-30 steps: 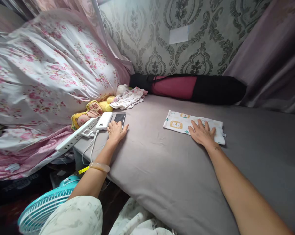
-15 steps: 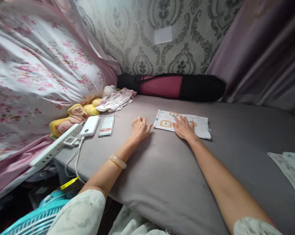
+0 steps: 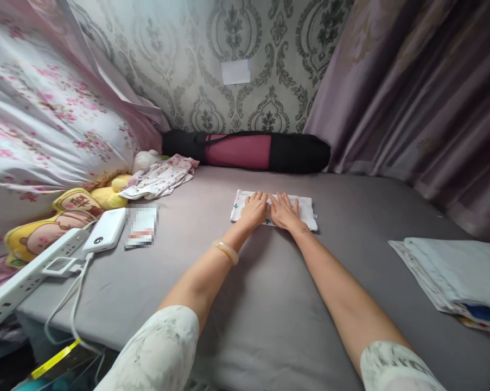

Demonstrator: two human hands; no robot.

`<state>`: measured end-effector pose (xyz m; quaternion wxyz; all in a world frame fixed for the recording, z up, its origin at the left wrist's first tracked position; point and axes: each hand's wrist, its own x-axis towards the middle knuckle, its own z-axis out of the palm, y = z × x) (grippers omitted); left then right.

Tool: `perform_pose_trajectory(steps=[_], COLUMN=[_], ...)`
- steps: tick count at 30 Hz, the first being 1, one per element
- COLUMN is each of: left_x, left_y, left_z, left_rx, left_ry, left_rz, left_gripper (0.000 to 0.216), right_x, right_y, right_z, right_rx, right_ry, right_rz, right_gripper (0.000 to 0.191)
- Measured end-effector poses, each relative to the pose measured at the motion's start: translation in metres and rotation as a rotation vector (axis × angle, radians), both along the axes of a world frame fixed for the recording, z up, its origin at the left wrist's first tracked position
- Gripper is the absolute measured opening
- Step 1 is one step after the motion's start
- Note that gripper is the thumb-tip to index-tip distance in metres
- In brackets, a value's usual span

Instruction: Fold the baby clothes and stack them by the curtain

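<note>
A small white folded cloth with a printed animal pattern lies flat on the grey bed sheet, near the far end. Both my hands rest on it side by side, palms down. My left hand covers its left half, fingers stretched out. My right hand lies flat on its middle, fingers spread. A pale bangle sits on my left wrist.
A black and pink rolled bag lies along the patterned wall. At the left are a white power bank, a phone, a power strip, plush toys and a floral quilt. Folded linens sit at the right.
My left hand left the phone by the power bank and slid right onto the folded cloth beside my right hand. The view swung right, showing folded linens.
</note>
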<state>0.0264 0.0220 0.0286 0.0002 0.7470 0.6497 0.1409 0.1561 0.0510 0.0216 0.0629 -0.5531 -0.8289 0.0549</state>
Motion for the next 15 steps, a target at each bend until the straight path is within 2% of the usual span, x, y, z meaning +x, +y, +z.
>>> perform_pose_trajectory(steps=[4,9,15], left_x=[0.007,0.007,0.005], left_y=[0.015,0.024,0.025], left_z=[-0.01,-0.025,-0.027], left_rx=[-0.103,-0.098,-0.134], left_ry=[-0.022,-0.014,-0.003], left_rz=[0.032,0.057,0.055], left_gripper=[0.047,0.054,0.056], right_x=[0.0,0.0,0.0], right_y=[0.003,0.005,0.006], right_z=[-0.005,-0.011,-0.014], right_rx=[0.001,0.004,0.01], right_ry=[-0.004,-0.013,-0.019], right_rz=[-0.016,-0.018,-0.019], right_gripper=[0.055,0.056,0.056])
